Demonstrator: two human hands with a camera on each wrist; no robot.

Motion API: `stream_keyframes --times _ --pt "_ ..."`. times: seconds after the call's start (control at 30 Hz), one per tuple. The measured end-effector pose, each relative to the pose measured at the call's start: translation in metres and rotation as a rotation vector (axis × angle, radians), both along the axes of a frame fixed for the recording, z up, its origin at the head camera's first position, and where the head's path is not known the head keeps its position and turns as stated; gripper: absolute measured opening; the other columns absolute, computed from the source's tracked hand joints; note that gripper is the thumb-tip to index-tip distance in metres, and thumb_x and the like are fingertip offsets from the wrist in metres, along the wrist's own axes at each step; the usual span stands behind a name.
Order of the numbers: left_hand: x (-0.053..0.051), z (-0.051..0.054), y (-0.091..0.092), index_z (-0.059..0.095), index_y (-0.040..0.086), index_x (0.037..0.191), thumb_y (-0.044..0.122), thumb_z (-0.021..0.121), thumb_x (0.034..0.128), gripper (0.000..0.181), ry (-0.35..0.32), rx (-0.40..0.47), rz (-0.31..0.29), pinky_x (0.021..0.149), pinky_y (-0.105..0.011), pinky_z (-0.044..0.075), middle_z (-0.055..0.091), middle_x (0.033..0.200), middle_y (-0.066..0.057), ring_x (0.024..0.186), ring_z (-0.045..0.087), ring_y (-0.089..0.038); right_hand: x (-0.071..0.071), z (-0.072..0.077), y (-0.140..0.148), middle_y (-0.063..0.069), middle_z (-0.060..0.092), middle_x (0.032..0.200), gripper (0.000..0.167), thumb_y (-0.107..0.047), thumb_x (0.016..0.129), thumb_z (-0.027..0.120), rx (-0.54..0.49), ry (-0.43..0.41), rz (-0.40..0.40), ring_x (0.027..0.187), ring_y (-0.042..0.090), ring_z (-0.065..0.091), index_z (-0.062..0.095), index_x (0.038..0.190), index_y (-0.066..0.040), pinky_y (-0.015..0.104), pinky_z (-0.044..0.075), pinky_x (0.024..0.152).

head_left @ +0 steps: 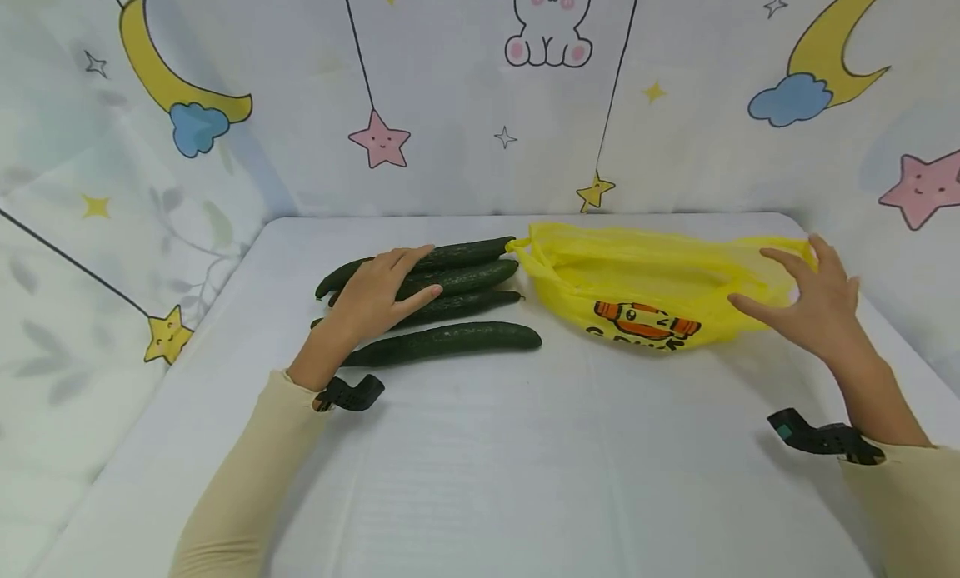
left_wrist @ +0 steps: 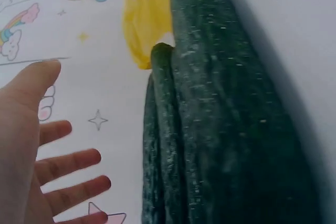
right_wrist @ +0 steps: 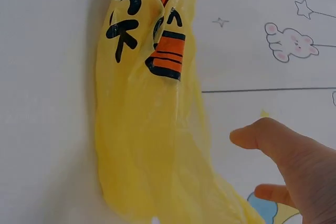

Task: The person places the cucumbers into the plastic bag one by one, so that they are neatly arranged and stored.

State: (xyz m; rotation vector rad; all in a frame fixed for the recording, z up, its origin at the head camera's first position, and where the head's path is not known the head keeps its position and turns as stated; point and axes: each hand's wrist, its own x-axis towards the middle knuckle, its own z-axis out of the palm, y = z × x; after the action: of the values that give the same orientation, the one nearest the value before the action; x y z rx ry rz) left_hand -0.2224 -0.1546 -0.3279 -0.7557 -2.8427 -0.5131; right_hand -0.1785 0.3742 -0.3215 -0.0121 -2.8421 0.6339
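At a white-covered desk point(head_left: 562, 478), I reach out with both hands over long, dark-green cucumbers point(head_left: 450, 342) and a thin yellow plastic bag point(head_left: 660, 282) printed with an orange-and-black cartoon figure. Four cucumbers show, lying roughly side by side left of the desk's centre: three bunched toward the far edge, the fourth just in front of them. The bag lies rumpled to their right, stretching along the far edge toward the far right corner, its gathered left end at the tip of the farthest cucumber. My left hand point(head_left: 378, 293), thumb well apart from spread fingers, hangs by the cucumbers' left half and has hold of nothing. My right hand point(head_left: 821, 307) is also spread wide at the bag's right end, gripping nothing; whether any fingertip brushes the plastic, I cannot tell. The step in hand, I judge, is the reach, with neither hand committed to a grip. The next move seems to call for curling the left fingers round one cucumber, the right steadying the limp bag.
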Motion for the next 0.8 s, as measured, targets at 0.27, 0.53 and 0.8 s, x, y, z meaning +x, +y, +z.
stream_keyframes --times 0.27,0.53,0.8 --pt "-0.002 -0.017 0.008 0.043 0.017 0.147 0.042 0.056 0.0985 0.056 0.037 0.071 -0.088 0.101 -0.053 0.039 0.055 0.135 -0.012 0.118 0.055 -0.030 0.001 -0.003 0.008 0.026 -0.017 0.158 0.076 -0.032 0.092 0.063 -0.129 0.004 -0.053 0.142 0.055 -0.012 0.028 0.151 -0.001 0.080 0.007 0.098" --pt "0.002 -0.033 0.010 0.052 0.017 0.141 0.035 0.062 0.0967 0.049 0.027 0.108 -0.137 0.082 -0.044 0.049 0.060 0.121 -0.007 0.100 0.060 -0.022 -0.002 -0.005 0.010 0.033 -0.012 0.156 0.071 -0.035 0.097 0.058 -0.190 -0.065 -0.086 0.141 0.059 -0.005 0.027 0.152 -0.003 0.081 0.014 0.096" --pt "0.003 -0.036 0.011 0.052 0.019 0.141 0.040 0.061 0.0966 0.049 -0.044 0.116 -0.184 0.061 -0.029 0.046 0.064 0.102 0.002 0.078 0.058 -0.009 -0.005 -0.010 0.009 0.034 0.001 0.157 0.066 -0.031 0.099 0.054 -0.222 -0.091 -0.077 0.141 0.058 0.004 0.028 0.152 -0.001 0.075 0.023 0.099"
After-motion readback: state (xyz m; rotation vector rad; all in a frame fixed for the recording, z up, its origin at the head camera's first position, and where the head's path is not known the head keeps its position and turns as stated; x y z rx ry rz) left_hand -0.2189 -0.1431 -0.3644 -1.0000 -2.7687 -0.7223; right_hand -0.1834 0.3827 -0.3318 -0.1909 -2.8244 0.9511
